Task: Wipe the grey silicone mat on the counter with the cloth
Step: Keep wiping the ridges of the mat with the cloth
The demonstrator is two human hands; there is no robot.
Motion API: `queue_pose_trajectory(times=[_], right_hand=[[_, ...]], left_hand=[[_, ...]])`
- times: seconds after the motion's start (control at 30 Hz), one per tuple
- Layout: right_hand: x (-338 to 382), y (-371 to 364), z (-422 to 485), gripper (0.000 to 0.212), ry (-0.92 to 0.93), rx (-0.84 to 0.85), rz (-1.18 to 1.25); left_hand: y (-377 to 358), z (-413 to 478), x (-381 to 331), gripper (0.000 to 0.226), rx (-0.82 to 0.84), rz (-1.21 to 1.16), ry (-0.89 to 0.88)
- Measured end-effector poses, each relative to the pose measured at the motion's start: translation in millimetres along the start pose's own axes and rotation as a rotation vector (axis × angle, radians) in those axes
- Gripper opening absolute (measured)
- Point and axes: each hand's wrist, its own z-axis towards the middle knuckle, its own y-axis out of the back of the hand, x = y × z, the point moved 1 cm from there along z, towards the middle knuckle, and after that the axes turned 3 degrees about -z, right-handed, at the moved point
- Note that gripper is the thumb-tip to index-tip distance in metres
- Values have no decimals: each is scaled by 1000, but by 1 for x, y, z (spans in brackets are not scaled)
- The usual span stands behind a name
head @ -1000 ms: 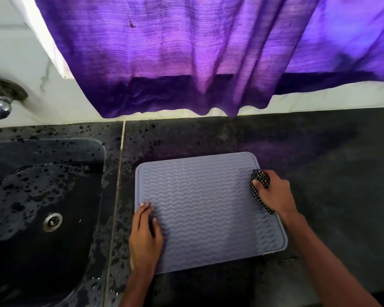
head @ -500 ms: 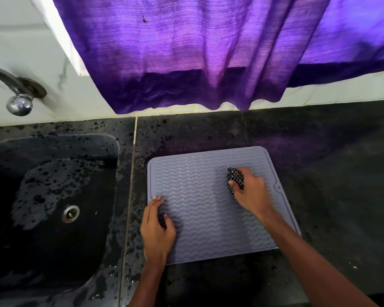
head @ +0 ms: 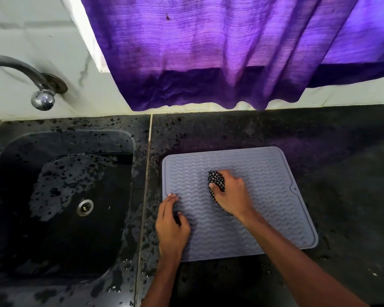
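Note:
The grey silicone mat (head: 273, 196), ribbed with wavy lines, lies flat on the black counter (head: 341, 173) right of the sink. My right hand (head: 233, 196) grips a bunched black-and-white checked cloth (head: 216, 180) and presses it on the mat's middle. Most of the cloth is hidden under that hand. My left hand (head: 172, 224) rests on the mat's left near part, fingers straight and pressing down on it.
A black sink (head: 60, 207) with a wet floor and a metal drain (head: 84, 207) lies to the left. A tap (head: 40, 94) juts from the white wall above it. A purple curtain (head: 208, 52) hangs over the counter's back edge.
My right hand has slid the cloth leftward from the mat's right edge to its middle. My left hand has kept its place on the mat's left part.

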Motion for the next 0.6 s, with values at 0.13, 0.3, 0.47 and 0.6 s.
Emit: queue_pose_trajectory(times=[0.13, 0.3, 0.47, 0.6], right_hand=[[18, -15, -1, 38, 37, 16, 8], [35, -32, -2, 37, 41, 48, 37], [56, -51, -5, 39, 56, 91, 28], [65, -61, -3, 38, 44, 141, 20]], left_hand=[[2, 1, 0, 44, -26, -21, -4], [3, 1, 3, 47, -49, -28, -27], [8, 3, 3, 31, -85, -59, -10], [6, 2, 2, 29, -98, -79, 14]])
